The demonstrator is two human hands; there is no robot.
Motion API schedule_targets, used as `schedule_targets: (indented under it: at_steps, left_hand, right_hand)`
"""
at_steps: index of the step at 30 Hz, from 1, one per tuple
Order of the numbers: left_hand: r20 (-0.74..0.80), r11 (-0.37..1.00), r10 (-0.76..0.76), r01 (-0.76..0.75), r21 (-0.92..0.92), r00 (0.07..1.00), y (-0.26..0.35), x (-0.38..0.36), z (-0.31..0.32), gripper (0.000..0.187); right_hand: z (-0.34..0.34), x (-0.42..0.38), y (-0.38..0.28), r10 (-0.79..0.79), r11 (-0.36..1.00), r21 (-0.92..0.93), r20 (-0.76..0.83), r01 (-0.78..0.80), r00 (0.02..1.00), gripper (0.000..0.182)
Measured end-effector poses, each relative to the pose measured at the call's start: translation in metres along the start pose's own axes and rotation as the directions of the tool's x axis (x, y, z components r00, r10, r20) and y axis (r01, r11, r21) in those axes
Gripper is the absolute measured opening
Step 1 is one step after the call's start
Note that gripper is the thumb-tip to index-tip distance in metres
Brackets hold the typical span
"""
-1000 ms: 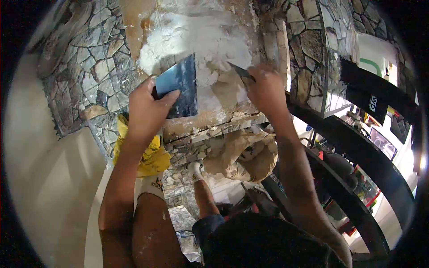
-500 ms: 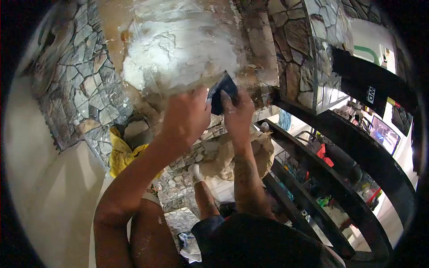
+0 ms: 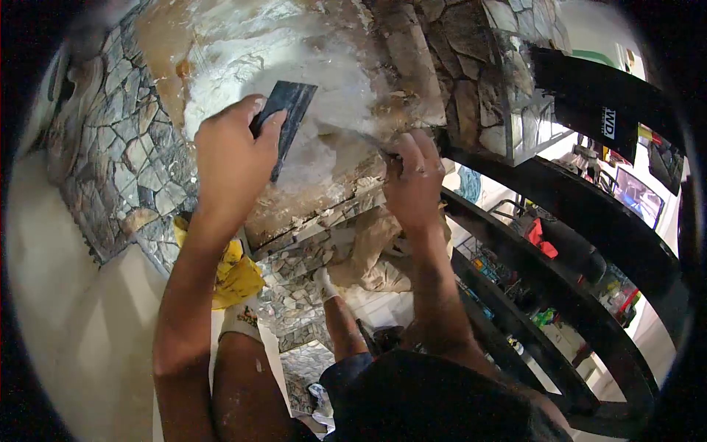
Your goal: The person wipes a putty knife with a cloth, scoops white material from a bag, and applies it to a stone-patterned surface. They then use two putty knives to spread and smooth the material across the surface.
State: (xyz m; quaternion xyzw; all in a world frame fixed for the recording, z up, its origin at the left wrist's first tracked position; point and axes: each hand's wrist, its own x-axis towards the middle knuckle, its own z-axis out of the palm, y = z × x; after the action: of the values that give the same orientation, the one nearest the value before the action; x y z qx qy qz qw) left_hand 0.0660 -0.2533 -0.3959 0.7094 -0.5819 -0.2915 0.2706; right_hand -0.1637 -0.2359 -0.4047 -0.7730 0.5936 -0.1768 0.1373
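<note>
In the head view my left hand point(image 3: 239, 158) is closed on a flat dark rectangular scraper point(image 3: 291, 110), tilted just above a slab. My right hand point(image 3: 416, 180) is curled round a thin-bladed scraper point(image 3: 377, 141), seen nearly edge-on; its grip is hidden by the fingers. Wet white paste point(image 3: 228, 81) lies thick on the left of the slab and is smeared thinner below the hands. Brown bare surface point(image 3: 158, 44) shows at the slab's border. Whitish residue marks the fingers of both hands.
Stone-patterned steps point(image 3: 302, 250) run below, with a yellow cloth or bag point(image 3: 237, 276) on the left and a crumpled brown paper bag point(image 3: 375, 258) in the middle. Black curved railing bars point(image 3: 589, 214) stand at the right, above a cluttered lower room. My legs are underneath.
My hands have parted. The left has moved left and up with the dark scraper over the slab; the right has shifted slightly right. The camera view has shifted a little.
</note>
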Motion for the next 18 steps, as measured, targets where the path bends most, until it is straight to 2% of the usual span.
schedule_targets:
  at_steps: [4,6,7,10,13,16,17,18]
  left_hand:
    - [0.013,0.987,0.161,-0.161,-0.011,0.987,0.007,0.001,-0.003,0.021]
    - [0.037,0.967,0.253,-0.251,-0.041,0.967,0.014,0.001,0.0,0.019]
    - [0.127,0.962,0.272,-0.271,-0.022,0.954,0.019,0.001,-0.001,0.015]
    - [0.222,0.959,0.264,-0.279,0.039,0.939,0.022,-0.004,0.002,0.022]
    - [0.204,0.945,0.294,-0.316,0.086,0.934,0.013,0.001,0.014,0.018]
    - [0.211,0.929,0.329,-0.356,0.103,0.92,-0.003,0.007,0.023,0.015]
    - [0.219,0.922,0.35,-0.377,0.094,0.911,-0.009,0.007,0.026,0.014]
    - [0.13,0.914,0.382,-0.395,0.096,0.915,-0.013,0.002,0.03,0.011]
  right_hand:
    - [0.018,0.005,0.012,-0.381,0.924,0.053,0.005,0.38,0.925,0.027]
    - [0.022,0.009,0.007,-0.441,0.895,0.074,0.008,0.439,0.897,0.029]
    - [0.022,0.013,0.003,-0.472,0.879,0.086,0.007,0.47,0.882,0.029]
    - [0.019,0.022,-0.003,-0.524,0.849,0.099,0.039,0.519,0.851,0.021]
    - [0.019,0.029,-0.003,-0.592,0.798,0.133,-0.015,0.588,0.806,0.023]
    - [0.003,0.025,-0.013,-0.536,0.836,0.145,0.008,0.53,0.844,0.021]
    - [-0.003,0.024,-0.014,-0.47,0.879,0.119,0.05,0.462,0.881,0.021]
    - [-0.009,0.023,-0.014,-0.399,0.916,0.088,0.09,0.392,0.912,0.021]
